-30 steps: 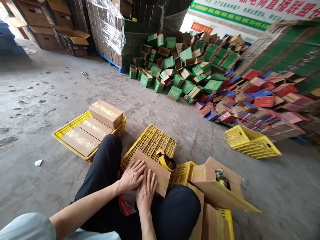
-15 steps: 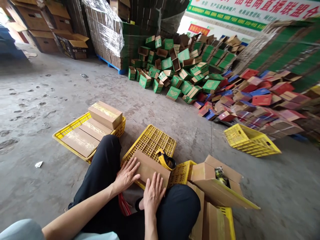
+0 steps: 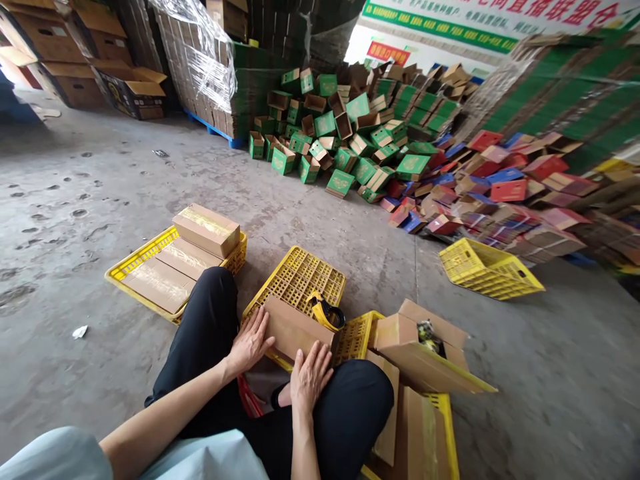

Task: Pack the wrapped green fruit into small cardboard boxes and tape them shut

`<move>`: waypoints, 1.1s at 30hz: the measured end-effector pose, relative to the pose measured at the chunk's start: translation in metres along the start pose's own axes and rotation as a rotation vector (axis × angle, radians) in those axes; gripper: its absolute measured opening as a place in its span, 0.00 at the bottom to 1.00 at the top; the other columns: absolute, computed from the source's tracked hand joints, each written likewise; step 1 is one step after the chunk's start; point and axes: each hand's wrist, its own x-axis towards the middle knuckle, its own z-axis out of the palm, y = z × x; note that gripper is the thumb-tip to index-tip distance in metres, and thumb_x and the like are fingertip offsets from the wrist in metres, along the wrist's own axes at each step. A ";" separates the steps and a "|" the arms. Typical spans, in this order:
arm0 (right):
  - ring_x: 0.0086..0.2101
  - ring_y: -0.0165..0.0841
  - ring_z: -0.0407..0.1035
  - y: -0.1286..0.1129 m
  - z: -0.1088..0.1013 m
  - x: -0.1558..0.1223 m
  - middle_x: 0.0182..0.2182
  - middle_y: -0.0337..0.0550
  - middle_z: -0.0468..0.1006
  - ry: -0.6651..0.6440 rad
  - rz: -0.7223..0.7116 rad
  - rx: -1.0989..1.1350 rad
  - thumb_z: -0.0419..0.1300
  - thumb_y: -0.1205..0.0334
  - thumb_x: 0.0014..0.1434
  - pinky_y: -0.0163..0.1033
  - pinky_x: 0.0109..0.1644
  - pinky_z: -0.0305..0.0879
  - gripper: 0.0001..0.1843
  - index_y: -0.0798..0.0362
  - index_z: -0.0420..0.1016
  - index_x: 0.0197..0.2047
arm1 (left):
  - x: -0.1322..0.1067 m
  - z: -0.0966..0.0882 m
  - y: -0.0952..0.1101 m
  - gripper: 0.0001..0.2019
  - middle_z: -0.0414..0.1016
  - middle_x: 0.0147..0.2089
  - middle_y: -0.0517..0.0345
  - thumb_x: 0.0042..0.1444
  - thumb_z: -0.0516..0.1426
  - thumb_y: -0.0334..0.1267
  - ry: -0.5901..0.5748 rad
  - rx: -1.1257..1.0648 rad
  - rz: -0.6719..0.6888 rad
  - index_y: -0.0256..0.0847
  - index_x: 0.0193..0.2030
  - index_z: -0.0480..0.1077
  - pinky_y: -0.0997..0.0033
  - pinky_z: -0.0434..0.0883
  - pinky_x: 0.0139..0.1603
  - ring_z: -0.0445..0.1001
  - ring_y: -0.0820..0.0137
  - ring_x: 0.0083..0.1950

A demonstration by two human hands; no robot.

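Observation:
A closed cardboard box [image 3: 295, 328] lies on an upturned yellow plastic crate [image 3: 313, 272] between my knees. My left hand [image 3: 251, 341] rests at the box's left end, fingers stretched out. At the near right edge, my right hand [image 3: 310, 375] touches the box, its fingers also extended. Neither hand is wrapped around the box. A yellow and black tape dispenser [image 3: 325, 311] sits on the crate just behind it. To my right, an open cardboard box [image 3: 400, 340] is tilted, with dark and yellowish contents [image 3: 429, 337] partly showing.
On the left, a yellow crate [image 3: 114, 273] holds several taped boxes [image 3: 207, 229]. More taped boxes [image 3: 425, 437] lie in a crate by my right knee. Another crate [image 3: 487, 270] stands farther right. Piles of green cartons [image 3: 340, 181] and red-blue cartons [image 3: 507, 191] cover the floor behind.
My left hand has slid from the box's top toward its left end. My right hand has shifted slightly toward the right end. The whole view has moved a little.

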 end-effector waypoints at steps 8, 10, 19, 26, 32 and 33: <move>0.71 0.64 0.51 -0.003 0.002 -0.001 0.73 0.74 0.56 0.013 -0.047 -0.125 0.29 0.42 0.75 0.75 0.70 0.46 0.45 0.68 0.60 0.74 | 0.016 -0.002 -0.003 0.40 0.40 0.81 0.31 0.70 0.52 0.47 -0.137 -0.030 -0.072 0.32 0.81 0.40 0.44 0.62 0.75 0.45 0.46 0.81; 0.72 0.65 0.50 -0.005 0.007 -0.004 0.73 0.72 0.56 -0.017 -0.106 -0.136 0.32 0.42 0.75 0.74 0.70 0.46 0.44 0.67 0.61 0.74 | 0.015 -0.003 0.008 0.41 0.40 0.81 0.33 0.65 0.57 0.44 -0.213 0.049 -0.034 0.31 0.80 0.47 0.38 0.57 0.76 0.40 0.41 0.81; 0.75 0.55 0.45 -0.026 0.002 -0.006 0.76 0.58 0.54 -0.250 -0.282 -0.041 0.38 0.48 0.77 0.66 0.73 0.48 0.35 0.58 0.54 0.78 | 0.009 -0.019 0.040 0.36 0.45 0.82 0.44 0.64 0.55 0.34 -0.422 0.091 0.131 0.39 0.78 0.54 0.40 0.51 0.78 0.40 0.49 0.83; 0.74 0.54 0.49 0.006 -0.022 -0.005 0.75 0.64 0.54 -0.250 -0.193 -0.019 0.36 0.47 0.77 0.66 0.72 0.51 0.37 0.60 0.48 0.79 | 0.023 -0.037 0.020 0.42 0.40 0.82 0.38 0.61 0.57 0.37 -0.423 0.070 0.019 0.33 0.80 0.46 0.43 0.48 0.79 0.38 0.51 0.83; 0.73 0.60 0.49 0.013 -0.017 -0.006 0.74 0.76 0.52 -0.209 -0.115 -0.039 0.37 0.43 0.76 0.67 0.71 0.52 0.43 0.72 0.48 0.77 | 0.027 -0.031 0.035 0.46 0.36 0.82 0.34 0.58 0.60 0.41 -0.470 0.076 0.055 0.31 0.80 0.45 0.36 0.45 0.78 0.32 0.43 0.83; 0.73 0.59 0.49 0.009 -0.013 -0.005 0.74 0.75 0.52 -0.207 -0.142 -0.035 0.38 0.44 0.76 0.67 0.72 0.51 0.42 0.71 0.49 0.77 | 0.026 -0.028 0.040 0.46 0.36 0.82 0.35 0.58 0.61 0.41 -0.490 0.070 0.079 0.32 0.80 0.46 0.36 0.44 0.78 0.31 0.43 0.82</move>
